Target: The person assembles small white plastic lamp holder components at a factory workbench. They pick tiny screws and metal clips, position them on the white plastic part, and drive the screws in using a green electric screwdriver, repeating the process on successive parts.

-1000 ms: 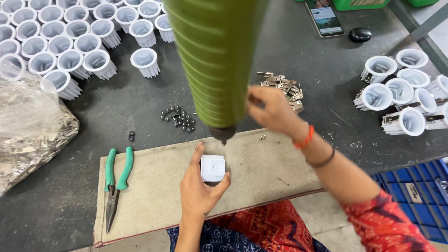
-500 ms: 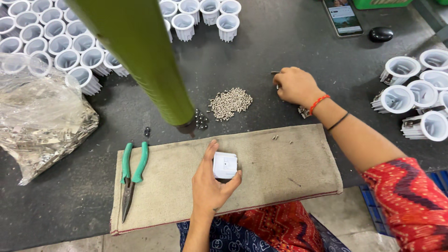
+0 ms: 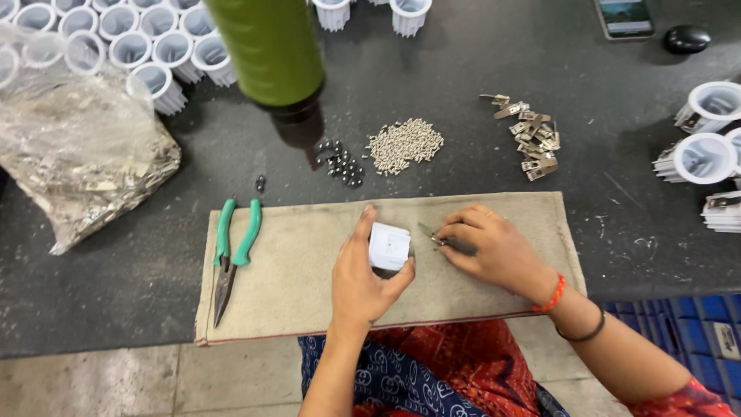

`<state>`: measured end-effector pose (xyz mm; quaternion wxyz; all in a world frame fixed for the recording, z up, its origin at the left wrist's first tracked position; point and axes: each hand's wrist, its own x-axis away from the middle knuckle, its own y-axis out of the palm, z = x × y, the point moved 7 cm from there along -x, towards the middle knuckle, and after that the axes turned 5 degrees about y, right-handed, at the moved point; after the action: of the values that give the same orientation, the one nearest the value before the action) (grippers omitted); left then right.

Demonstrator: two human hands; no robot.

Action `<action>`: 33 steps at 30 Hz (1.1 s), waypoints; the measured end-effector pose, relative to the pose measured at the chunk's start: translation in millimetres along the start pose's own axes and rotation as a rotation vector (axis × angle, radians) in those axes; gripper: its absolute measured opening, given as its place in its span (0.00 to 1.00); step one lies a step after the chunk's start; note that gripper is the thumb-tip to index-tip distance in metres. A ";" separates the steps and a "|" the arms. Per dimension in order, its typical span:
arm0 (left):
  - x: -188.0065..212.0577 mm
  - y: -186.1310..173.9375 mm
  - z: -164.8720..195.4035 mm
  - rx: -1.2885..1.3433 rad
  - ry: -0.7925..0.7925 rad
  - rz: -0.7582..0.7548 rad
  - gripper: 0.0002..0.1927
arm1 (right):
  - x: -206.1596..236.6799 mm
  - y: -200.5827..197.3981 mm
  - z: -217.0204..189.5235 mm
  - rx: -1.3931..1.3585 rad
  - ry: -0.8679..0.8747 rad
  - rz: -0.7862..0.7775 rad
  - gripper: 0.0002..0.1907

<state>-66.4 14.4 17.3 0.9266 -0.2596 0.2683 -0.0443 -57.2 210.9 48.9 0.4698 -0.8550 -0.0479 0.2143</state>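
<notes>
Since half a second ago the right hand (image 3: 494, 249) has come back from the far part of the bench (image 3: 116, 270) to the beige cloth mat (image 3: 309, 262), and the hanging green tool (image 3: 270, 48) has swung up and away from the mat.

Now the left hand (image 3: 363, 270) rests on the mat near its middle, thumb and fingers closed around a small white plastic housing (image 3: 389, 245) that stands on the cloth. Just beside the housing, on the side away from the green-handled pliers (image 3: 233, 251), the right hand pinches a small metal clip (image 3: 432, 234) between thumb and fingertips, its tip close to the housing; whether they touch cannot be told.

The pliers lie on the mat's left end, jaws pointing towards the person. Beyond the mat's far edge sit a small group of dark screws (image 3: 342, 164), a heap of pale silvery screws (image 3: 404, 143) next to it, and a scatter of metal spring clips (image 3: 531, 135) further right. Left of the mat a clear plastic bag (image 3: 77, 154) holds more metal parts. Rows of white finned housings (image 3: 139, 46) stand past the bag, and more white housings (image 3: 706, 131) lie well to the right of the mat. A phone (image 3: 625, 17) and a black oval object (image 3: 687, 38) lie at the bench's far right.
</notes>
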 end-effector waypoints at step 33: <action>1.3 3.3 -5.3 0.020 0.042 -0.011 0.46 | -14.4 17.3 -46.6 -0.280 0.075 0.217 0.15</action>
<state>-68.3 14.5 11.2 0.9232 -0.2506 0.2857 -0.0576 -53.0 160.8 61.0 0.3217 -0.9196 0.0328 0.2229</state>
